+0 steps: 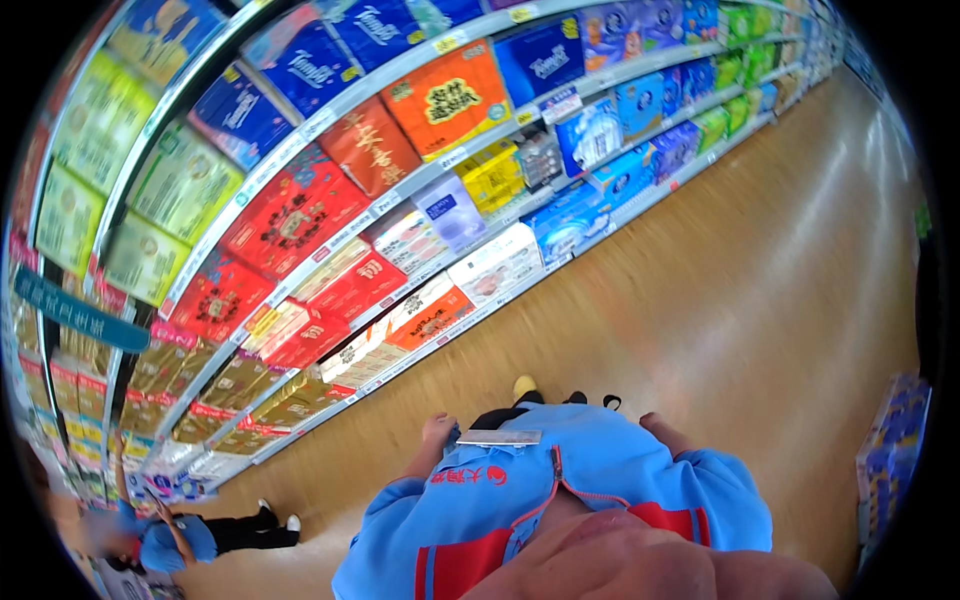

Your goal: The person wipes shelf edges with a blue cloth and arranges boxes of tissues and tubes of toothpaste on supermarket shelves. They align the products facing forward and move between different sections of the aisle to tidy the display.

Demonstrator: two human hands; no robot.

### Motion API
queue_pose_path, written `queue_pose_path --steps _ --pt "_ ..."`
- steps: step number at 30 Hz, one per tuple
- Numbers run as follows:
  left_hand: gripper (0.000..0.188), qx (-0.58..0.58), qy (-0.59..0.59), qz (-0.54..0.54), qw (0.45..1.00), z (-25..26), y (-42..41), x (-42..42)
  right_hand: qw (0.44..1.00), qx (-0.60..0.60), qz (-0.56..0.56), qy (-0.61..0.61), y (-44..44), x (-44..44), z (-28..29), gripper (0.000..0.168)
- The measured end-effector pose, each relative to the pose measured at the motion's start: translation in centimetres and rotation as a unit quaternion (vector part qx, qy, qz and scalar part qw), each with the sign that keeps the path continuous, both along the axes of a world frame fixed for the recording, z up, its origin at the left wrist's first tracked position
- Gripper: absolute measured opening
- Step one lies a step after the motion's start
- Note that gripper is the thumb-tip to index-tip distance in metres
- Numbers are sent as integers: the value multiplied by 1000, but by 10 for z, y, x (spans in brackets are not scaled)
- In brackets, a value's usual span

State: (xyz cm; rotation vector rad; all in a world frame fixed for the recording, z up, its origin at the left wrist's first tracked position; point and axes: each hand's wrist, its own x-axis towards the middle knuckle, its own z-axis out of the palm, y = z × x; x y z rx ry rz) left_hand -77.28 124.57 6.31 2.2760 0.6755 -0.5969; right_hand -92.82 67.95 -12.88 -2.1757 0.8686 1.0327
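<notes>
My left hand (438, 430) hangs beside my waist with its fingers curled. A small dark item (453, 436) shows against its inner side, and I cannot tell if the hand grips it. On the other side, my right hand (658, 426) hangs low, blurred and partly hidden by my light blue jacket (600, 450). A flat, pale badge-like thing (499, 437) sticks out at the jacket's chest. One yellow shoe tip (525, 385) shows on the wood-look floor (675, 300).
Long shelves of packaged tissue, with red packs (296, 214), an orange pack (448, 97) and blue packs (570, 221), run along the left and ahead. Another person (169, 540) in blue reaches towards the shelves at lower left. A stack of packs (892, 457) stands at right.
</notes>
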Motion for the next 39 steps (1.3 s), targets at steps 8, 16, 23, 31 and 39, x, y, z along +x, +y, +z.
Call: queue_pose_path --steps 8,16,23,31,39 --pt "57 83 24 -89 992 -10 29 38 975 109 -194 -29 53 -31 37 22" --pt "60 76 23 -233 969 24 -95 166 938 109 -311 -110 30 -50 33 34" --pt "50 55 -13 -496 867 -39 -202 303 939 -14 -341 -47 11 -21 73 39" --pt "36 55 47 -706 705 -86 -446 378 709 -55 -579 -399 -22 -3 201 31" --pt "26 -98 81 -838 531 -11 -685 189 528 -208 -752 -336 110 -72 271 23"
